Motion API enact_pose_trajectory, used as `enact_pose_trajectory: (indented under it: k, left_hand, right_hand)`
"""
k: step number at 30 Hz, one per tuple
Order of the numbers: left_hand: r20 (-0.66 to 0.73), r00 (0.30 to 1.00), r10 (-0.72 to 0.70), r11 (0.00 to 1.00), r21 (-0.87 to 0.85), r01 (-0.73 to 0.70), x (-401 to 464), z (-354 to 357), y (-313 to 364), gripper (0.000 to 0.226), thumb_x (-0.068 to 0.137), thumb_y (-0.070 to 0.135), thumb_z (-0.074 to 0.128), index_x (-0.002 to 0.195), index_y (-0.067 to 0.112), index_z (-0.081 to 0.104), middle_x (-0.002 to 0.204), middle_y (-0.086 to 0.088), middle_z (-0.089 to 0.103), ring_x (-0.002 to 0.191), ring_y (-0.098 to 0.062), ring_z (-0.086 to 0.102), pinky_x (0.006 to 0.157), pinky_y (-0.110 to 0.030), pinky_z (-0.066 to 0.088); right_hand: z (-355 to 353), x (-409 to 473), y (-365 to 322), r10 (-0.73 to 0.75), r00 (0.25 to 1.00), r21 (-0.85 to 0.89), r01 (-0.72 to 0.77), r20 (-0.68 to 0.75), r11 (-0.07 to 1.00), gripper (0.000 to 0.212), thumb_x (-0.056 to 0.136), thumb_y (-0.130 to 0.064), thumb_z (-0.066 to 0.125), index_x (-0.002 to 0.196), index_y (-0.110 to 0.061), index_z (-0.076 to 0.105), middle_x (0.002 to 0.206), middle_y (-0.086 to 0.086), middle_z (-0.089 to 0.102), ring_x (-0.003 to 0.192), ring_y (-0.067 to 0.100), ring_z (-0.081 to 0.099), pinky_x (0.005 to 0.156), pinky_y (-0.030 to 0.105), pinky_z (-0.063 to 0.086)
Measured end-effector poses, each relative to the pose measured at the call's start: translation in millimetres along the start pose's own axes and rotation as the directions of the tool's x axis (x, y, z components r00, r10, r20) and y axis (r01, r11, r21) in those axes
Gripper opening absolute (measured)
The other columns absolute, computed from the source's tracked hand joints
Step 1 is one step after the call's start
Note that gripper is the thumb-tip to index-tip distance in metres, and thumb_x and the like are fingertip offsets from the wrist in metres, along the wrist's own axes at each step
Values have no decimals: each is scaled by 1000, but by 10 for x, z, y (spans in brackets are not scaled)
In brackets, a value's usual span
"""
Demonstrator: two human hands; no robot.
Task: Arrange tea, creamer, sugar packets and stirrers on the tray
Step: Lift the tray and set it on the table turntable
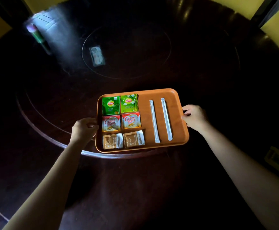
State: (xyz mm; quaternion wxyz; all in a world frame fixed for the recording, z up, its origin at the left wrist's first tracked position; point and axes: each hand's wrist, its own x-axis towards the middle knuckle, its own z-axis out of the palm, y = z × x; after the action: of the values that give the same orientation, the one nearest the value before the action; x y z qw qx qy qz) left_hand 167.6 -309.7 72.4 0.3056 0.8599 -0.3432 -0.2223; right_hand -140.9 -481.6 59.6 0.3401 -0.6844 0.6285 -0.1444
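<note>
- Orange tray (177,117) sits at centre frame on the dark round surface (52,113), near its front edge.
- Left hand (84,130) is closed on the tray's left rim; right hand (194,117) is closed on the right rim.
- Left half of tray, three rows of two: green tea packets (111,105) at top, creamer packets (111,123) in the middle, brown sugar packets (112,141) at bottom.
- Right half: two wrapped stirrers (154,122) lying parallel (apart, not touching).

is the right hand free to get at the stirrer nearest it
Probably not as it stands: the right hand grips the tray rim. Once it lets go, the way looks open; the near stirrer lies uncovered just inside that rim.
</note>
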Motion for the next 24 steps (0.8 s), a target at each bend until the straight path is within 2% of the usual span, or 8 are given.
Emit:
enact_pose_trajectory:
  k: [3,7,10,13,24]
  left_hand:
    - [7,1000,-11,1000,-14,11,178,78,56,25,74,0,65,99,4,69,95,-20,72,85,-34,68,83,-47,55]
    - [15,1000,9,999,44,-10,351,158,73,25,75,1,64,100,4,68,97,-19,72,87,-31,67,82,-38,52]
    - [1,1000,-11,998,54,11,402,206,48,26,76,2,64,101,5,68,99,-18,72,91,-30,67,82,-35,49]
    - [-15,1000,-9,998,64,10,410,235,9,25,75,2,63,100,5,69,97,-18,72,89,-29,67,80,-34,49]
    - [-29,999,-45,997,59,46,314,262,-146,24,77,3,62,100,6,68,92,-18,72,81,-31,67,80,-44,55]
  right_hand:
    - [49,212,-23,-2,1000,-13,2,-16,1000,25,81,-5,66,105,-10,63,102,15,69,87,30,66,78,50,58]
    - [130,420,-7,19,1000,-43,-19,-8,999,24,81,-4,64,104,-10,64,101,15,69,87,29,66,79,47,58]
    - [214,509,3,20,1000,-55,-21,-17,998,25,80,-5,65,106,-8,64,102,15,70,91,29,66,79,37,54]
    - [286,554,8,8,1000,-62,-10,-23,998,27,81,-6,65,108,-7,63,105,15,69,94,29,65,78,32,49]
    - [420,506,19,-7,1000,-84,6,-20,996,31,83,-4,63,114,-7,60,110,15,68,99,29,63,83,36,50]
